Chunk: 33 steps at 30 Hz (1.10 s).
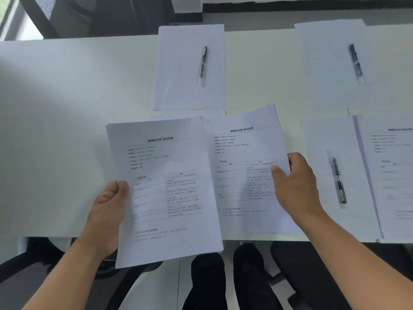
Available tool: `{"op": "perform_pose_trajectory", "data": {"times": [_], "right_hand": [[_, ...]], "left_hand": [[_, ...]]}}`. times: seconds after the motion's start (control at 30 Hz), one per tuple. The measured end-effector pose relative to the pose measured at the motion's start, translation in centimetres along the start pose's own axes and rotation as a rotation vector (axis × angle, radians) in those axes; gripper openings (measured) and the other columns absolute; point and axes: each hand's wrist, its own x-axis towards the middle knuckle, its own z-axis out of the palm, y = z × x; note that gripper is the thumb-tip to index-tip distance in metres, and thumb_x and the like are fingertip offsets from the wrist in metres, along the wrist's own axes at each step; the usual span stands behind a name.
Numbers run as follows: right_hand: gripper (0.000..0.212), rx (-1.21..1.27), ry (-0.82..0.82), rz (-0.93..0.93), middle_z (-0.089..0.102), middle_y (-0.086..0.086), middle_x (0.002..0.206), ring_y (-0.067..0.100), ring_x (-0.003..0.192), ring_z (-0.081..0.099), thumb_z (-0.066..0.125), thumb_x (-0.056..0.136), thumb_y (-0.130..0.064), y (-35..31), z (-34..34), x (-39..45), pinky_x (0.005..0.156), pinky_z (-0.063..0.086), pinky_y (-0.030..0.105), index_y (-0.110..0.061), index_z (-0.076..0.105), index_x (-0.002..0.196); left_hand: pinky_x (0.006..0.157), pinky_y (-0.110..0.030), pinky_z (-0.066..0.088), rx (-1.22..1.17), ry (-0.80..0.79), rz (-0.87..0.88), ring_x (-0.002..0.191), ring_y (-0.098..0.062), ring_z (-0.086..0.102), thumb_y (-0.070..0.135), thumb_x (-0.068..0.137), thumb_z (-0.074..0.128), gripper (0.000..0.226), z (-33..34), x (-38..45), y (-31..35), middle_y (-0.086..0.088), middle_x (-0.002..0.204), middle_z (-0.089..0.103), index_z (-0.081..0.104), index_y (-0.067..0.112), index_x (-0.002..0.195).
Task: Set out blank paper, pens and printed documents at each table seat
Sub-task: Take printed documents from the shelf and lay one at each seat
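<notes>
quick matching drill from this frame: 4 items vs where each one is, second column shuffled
Items:
1. stack of printed documents
2. single printed document
3. far middle pen
4. near right pen

Places:
A. on a blank sheet across the table
B. held in the left hand
C. on a sheet beside a printed document already laid out
D. held in the right hand

Pairs: 1-B, 2-D, 3-A, 4-C

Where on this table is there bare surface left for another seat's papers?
The table's left stretch is bare, bordered by the far blank sheet and the stack in the left hand. A narrower strip separates the two far sheets. The right side is crowded with papers and pens.
</notes>
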Motion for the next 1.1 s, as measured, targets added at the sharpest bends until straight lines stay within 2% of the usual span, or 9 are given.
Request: {"op": "perform_pose_trajectory", "data": {"times": [0.13,0.23,0.37,0.57,0.7,0.8,0.93,1.03,1.1], "right_hand": [[0.01,-0.003,-0.005,-0.001,0.059,-0.022,0.101,-0.002,0.085,0.059,0.057,0.11,-0.021,-0.3,0.8,0.1,0.06,0.042,0.02,-0.021,0.054,0.12],[0.011,-0.019,-0.003,0.0,0.061,-0.016,0.101,0.004,0.082,0.061,0.056,0.11,-0.021,-0.3,1.2,0.0,0.062,0.05,0.027,-0.021,0.053,0.12],[0.012,-0.035,0.007,-0.013,0.063,-0.014,0.107,0.008,0.091,0.063,0.057,0.11,-0.022,-0.1,1.6,0.0,0.076,0.061,0.038,-0.022,0.052,0.121],[0.019,-0.196,0.058,-0.024,0.064,0.001,0.117,0.029,0.107,0.064,0.062,0.105,-0.021,0.1,2.1,0.3,0.096,0.056,0.055,-0.017,0.053,0.122],[0.039,-0.363,0.109,-0.001,0.058,0.012,0.133,0.037,0.123,0.055,0.067,0.102,-0.024,0.0,2.2,0.3,0.102,0.043,0.051,-0.008,0.054,0.135],[0.052,-0.387,0.109,0.005,0.051,0.017,0.141,0.039,0.129,0.049,0.071,0.1,-0.024,-0.1,2.0,0.1,0.104,0.041,0.05,-0.006,0.049,0.144],[0.055,-0.328,0.11,0.005,0.048,0.017,0.143,0.038,0.131,0.046,0.071,0.101,-0.025,-0.3,1.7,0.0,0.105,0.041,0.048,-0.008,0.045,0.146],[0.046,-0.164,0.064,-0.086,0.055,0.009,0.129,0.028,0.121,0.053,0.066,0.105,-0.029,-1.2,1.1,-0.6,0.101,0.046,0.043,-0.014,0.045,0.142],[0.034,-0.04,-0.051,-0.111,0.062,0.003,0.107,0.018,0.101,0.06,0.061,0.107,-0.037,-2.6,0.9,-1.2,0.087,0.051,0.035,-0.021,0.051,0.136]], "left_hand": [[0.072,-0.031,0.067,-0.008,-0.027,0.001,0.103,-0.021,0.082,0.033,0.116,0.047,0.032,1.2,0.2,0.1,-0.001,0.123,0.082,0.073,0.02,0.128],[0.071,-0.033,0.066,0.002,-0.027,-0.006,0.095,-0.018,0.082,0.035,0.116,0.048,0.03,2.0,0.5,0.2,-0.001,0.12,0.083,0.075,0.022,0.12],[0.084,-0.041,0.062,0.008,-0.035,-0.01,0.098,-0.022,0.081,0.035,0.116,0.048,0.03,2.4,0.7,0.1,-0.003,0.121,0.082,0.075,0.021,0.119],[0.097,-0.049,0.059,-0.004,-0.038,-0.015,0.11,-0.03,0.079,0.036,0.116,0.049,0.031,2.3,0.7,-0.1,-0.004,0.125,0.081,0.075,0.022,0.122],[0.094,-0.048,0.061,-0.002,-0.046,-0.02,0.109,-0.031,0.079,0.036,0.116,0.048,0.031,2.4,0.5,0.0,-0.004,0.124,0.081,0.075,0.021,0.123],[0.091,-0.047,0.062,0.006,-0.053,-0.012,0.108,-0.031,0.079,0.037,0.116,0.048,0.031,2.6,0.4,0.2,-0.004,0.124,0.082,0.074,0.021,0.123],[0.076,-0.04,0.066,0.008,-0.08,-0.009,0.101,-0.026,0.081,0.036,0.116,0.047,0.032,3.4,0.1,0.6,-0.003,0.123,0.082,0.074,0.021,0.126],[0.079,-0.043,0.065,0.002,-0.086,-0.004,0.106,-0.03,0.08,0.037,0.116,0.048,0.032,4.0,-0.2,0.9,-0.004,0.124,0.082,0.074,0.022,0.126],[0.082,-0.044,0.064,0.004,-0.087,-0.006,0.107,-0.031,0.08,0.036,0.116,0.047,0.032,4.4,-0.4,1.0,-0.004,0.124,0.082,0.074,0.022,0.128]]}}
